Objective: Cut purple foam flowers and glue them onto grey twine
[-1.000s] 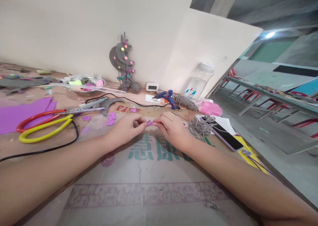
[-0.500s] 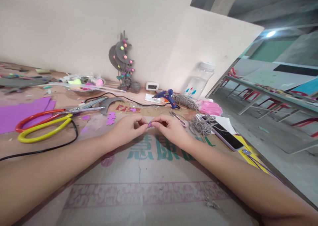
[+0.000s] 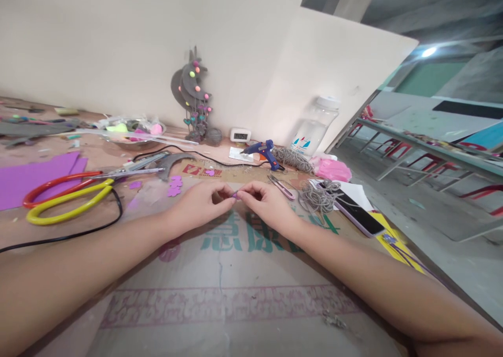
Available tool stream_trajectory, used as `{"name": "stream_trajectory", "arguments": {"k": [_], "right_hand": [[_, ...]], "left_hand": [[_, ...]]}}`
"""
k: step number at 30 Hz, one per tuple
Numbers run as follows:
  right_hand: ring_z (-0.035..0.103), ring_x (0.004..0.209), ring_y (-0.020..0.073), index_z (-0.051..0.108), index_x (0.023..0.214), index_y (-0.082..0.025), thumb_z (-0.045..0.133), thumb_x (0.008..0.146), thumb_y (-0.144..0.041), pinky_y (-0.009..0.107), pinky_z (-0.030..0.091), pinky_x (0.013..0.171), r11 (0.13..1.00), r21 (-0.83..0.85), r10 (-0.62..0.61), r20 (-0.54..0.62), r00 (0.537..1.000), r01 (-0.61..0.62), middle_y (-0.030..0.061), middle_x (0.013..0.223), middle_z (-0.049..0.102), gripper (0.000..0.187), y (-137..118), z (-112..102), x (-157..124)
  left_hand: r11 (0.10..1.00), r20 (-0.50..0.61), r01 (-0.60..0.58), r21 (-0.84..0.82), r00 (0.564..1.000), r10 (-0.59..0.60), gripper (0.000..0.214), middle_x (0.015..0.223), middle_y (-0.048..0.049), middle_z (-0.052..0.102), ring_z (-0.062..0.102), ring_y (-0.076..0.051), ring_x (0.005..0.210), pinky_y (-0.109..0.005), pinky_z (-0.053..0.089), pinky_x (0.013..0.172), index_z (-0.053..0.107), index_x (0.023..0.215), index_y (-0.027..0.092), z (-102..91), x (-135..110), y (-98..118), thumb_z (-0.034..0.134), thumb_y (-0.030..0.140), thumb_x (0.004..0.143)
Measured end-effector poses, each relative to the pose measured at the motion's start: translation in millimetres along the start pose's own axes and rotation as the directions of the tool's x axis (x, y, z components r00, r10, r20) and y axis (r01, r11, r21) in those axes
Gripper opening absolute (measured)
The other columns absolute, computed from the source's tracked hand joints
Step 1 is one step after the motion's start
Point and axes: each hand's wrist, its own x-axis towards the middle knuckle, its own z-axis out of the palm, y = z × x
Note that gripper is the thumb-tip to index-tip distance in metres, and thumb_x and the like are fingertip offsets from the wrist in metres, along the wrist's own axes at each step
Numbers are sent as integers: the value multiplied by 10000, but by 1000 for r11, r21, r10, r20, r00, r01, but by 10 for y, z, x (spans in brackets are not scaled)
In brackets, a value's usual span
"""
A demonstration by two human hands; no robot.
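Note:
My left hand (image 3: 202,202) and my right hand (image 3: 265,202) meet fingertip to fingertip over the printed cardboard sheet (image 3: 236,273) on the table. Both pinch one tiny purple foam piece (image 3: 234,194) between thumbs and forefingers. The piece is mostly hidden by the fingers. Loose purple foam cut-outs (image 3: 174,185) lie just left of my left hand. Small pink-handled snips (image 3: 282,186) lie just beyond my right hand.
Large red and yellow scissors (image 3: 66,192), purple foam sheets (image 3: 31,174) and a black cable (image 3: 78,231) lie left. A blue glue gun (image 3: 262,152), grey twine (image 3: 318,197), a phone (image 3: 356,213), a clear jar (image 3: 314,126), a small clock (image 3: 240,135) and a grey moon ornament (image 3: 192,98) stand behind.
The fingertips have drawn closer over the purple piece, so less of it shows. My right hand shifted slightly, uncovering the snips behind it.

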Motion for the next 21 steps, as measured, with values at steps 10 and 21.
{"name": "stream_trajectory", "arguments": {"k": [10,21], "right_hand": [[580,631,141,678,811,-175,566,831,-268,257,442,599,1000,-25,-13,24,1000,14,16,725,679,147,6,12,-12],[576,626,141,679,811,-169,564,835,-296,255,438,591,1000,-18,-22,17,1000,23,23,721,678,173,15,5,-13]], "left_hand": [[1000,-1,2,9,1000,-2,170,700,10,609,541,-149,673,-266,378,623,603,727,187,-10,-4,5,482,280,802],[1000,-14,-6,-6,1000,6,183,749,-5,627,553,-157,698,-273,396,649,622,777,183,1,5,-11,494,312,799]]}}
